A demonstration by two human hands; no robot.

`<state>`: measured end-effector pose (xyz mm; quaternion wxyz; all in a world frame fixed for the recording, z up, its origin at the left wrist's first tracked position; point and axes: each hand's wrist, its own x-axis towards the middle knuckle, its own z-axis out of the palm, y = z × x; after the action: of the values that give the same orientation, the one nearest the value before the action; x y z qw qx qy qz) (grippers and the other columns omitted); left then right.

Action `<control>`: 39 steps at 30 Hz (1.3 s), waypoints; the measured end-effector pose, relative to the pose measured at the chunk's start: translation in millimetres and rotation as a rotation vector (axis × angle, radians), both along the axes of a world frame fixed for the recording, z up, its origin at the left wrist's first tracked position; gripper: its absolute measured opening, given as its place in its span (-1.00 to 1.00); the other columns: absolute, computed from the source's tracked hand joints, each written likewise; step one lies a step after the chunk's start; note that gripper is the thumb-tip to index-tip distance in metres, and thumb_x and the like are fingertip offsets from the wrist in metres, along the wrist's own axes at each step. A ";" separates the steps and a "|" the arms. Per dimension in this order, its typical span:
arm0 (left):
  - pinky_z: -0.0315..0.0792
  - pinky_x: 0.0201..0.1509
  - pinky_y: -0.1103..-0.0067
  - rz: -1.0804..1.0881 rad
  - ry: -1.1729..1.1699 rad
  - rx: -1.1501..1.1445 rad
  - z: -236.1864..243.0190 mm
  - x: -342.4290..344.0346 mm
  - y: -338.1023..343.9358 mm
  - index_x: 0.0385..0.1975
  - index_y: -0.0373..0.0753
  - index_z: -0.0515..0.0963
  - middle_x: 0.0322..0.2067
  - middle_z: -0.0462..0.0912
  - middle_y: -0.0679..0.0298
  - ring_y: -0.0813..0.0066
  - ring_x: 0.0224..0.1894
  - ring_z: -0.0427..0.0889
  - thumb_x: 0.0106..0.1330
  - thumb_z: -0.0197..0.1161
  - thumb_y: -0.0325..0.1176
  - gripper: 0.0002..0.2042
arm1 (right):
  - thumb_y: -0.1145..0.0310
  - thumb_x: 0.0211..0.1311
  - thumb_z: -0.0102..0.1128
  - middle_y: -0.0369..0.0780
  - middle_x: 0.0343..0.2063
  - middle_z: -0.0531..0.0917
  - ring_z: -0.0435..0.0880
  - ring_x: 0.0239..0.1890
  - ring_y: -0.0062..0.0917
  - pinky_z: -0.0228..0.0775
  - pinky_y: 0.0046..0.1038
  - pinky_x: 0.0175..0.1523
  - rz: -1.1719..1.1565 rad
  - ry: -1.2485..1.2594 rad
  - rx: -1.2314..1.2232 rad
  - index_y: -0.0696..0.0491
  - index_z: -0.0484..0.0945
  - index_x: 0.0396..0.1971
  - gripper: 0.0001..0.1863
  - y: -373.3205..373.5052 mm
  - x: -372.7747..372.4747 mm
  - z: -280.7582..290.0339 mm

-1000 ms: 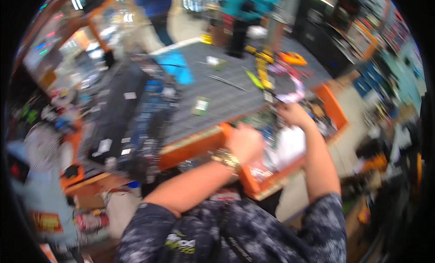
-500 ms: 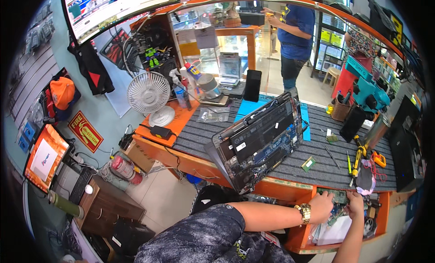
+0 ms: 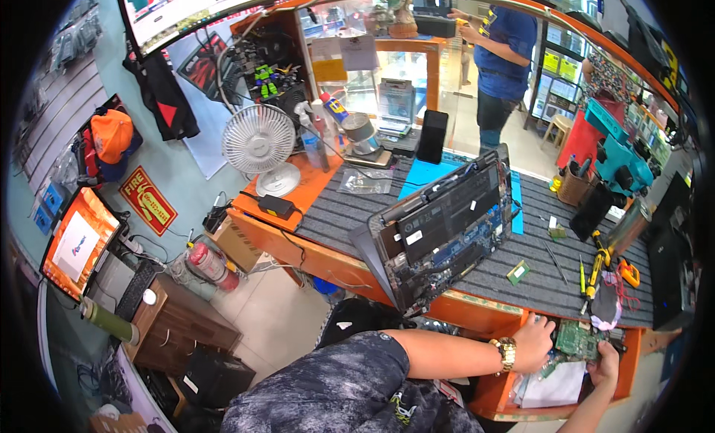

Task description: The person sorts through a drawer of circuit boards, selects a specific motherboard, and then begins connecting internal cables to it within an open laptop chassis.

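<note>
- Location: the green circuit board point(image 3: 577, 339) is lying over the rear part of the open orange drawer point(image 3: 631, 362), toward its right wall and just below the front edge of the surface point(image 3: 547, 291). A white sheet point(image 3: 551, 386) is lying nearer the drawer's front edge.
- Handling: the board is appearing light and stiff, with little give; its component-covered face is probably fragile, and its rim possibly a little sharp. Flexing would likely be stressing the solder joints.
- Hold point: the bare edges and corners are offering the safest purchase, with fingertips staying off the raised parts.
- Right grip point(image 3: 605, 364): it is grasping the board at the corner nearest the drawer's right wall and front edge, thumb uppermost. The right forearm point(image 3: 588, 414) is rising from the lower edge of view and angling across the drawer's front edge.
- Left grip point(image 3: 533, 345): it is curling palm-down just beside the board's left edge. The fingertips are partly hidden, so whether they are grasping anything cannot be told.
- Left arm: the left forearm point(image 3: 447, 353) is reaching nearly level across the drawer's left wall, its wrist wearing a gold watch point(image 3: 506, 355).
</note>
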<state>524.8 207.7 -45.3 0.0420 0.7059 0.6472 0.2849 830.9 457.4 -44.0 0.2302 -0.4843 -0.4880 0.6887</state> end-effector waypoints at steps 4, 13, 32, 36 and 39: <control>0.53 0.19 -0.06 -0.033 0.074 -0.088 0.1 5.3 15.1 -0.42 -0.15 0.87 -0.15 0.79 -0.04 -0.02 0.00 0.78 0.24 0.40 -0.07 -0.71 | 0.29 0.66 0.20 -0.29 -0.38 0.76 0.71 -0.56 -0.52 0.43 -0.42 -0.62 -0.064 -0.019 0.143 0.00 0.66 -0.04 -0.86 -24.1 30.7 25.8; 0.45 0.38 -0.14 -0.021 0.223 -0.246 20.1 3.3 14.4 -0.01 -0.20 0.84 0.22 0.78 -0.04 -0.02 0.20 0.79 0.47 0.39 0.12 -0.53 | 0.29 0.74 0.22 -0.26 -0.39 0.76 0.68 -0.56 -0.53 0.59 -0.39 -0.51 -0.201 -0.088 0.200 0.06 0.65 -0.09 -0.83 -103.3 100.9 88.2; 0.43 0.39 -0.07 -0.017 0.258 -0.185 10.1 5.4 15.9 0.06 -0.20 0.84 0.31 0.76 -0.04 -0.01 0.17 0.80 0.39 0.50 0.05 -0.54 | 0.19 0.80 0.11 -0.27 -0.25 0.69 0.66 -0.37 -0.52 0.57 -0.39 -0.32 -0.390 0.532 0.300 0.09 0.58 0.08 -0.74 -171.5 89.7 59.5; 0.43 0.39 -0.09 -0.025 0.245 -0.203 14.9 7.4 16.5 0.06 -0.21 0.84 0.31 0.76 -0.04 -0.02 0.18 0.79 0.40 0.50 0.04 -0.55 | 0.05 0.80 0.05 -0.37 -0.44 0.41 0.40 -0.47 -0.59 0.32 -0.45 -0.38 -0.072 1.152 0.008 0.03 0.48 0.02 -0.68 -159.8 70.3 48.0; 0.42 0.39 -0.10 -0.023 0.247 -0.210 16.5 5.9 14.8 0.05 -0.21 0.84 0.30 0.76 -0.04 -0.03 0.18 0.79 0.40 0.50 0.04 -0.55 | 0.05 0.81 0.02 -0.37 -0.45 0.40 0.40 -0.50 -0.59 0.32 -0.45 -0.42 -0.007 1.182 -0.031 0.03 0.48 0.04 -0.67 -154.4 63.9 45.9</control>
<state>530.6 222.5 -28.8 0.0390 0.7345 0.6656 0.1264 894.9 303.0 2.0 0.4581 -0.0234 -0.2652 0.8481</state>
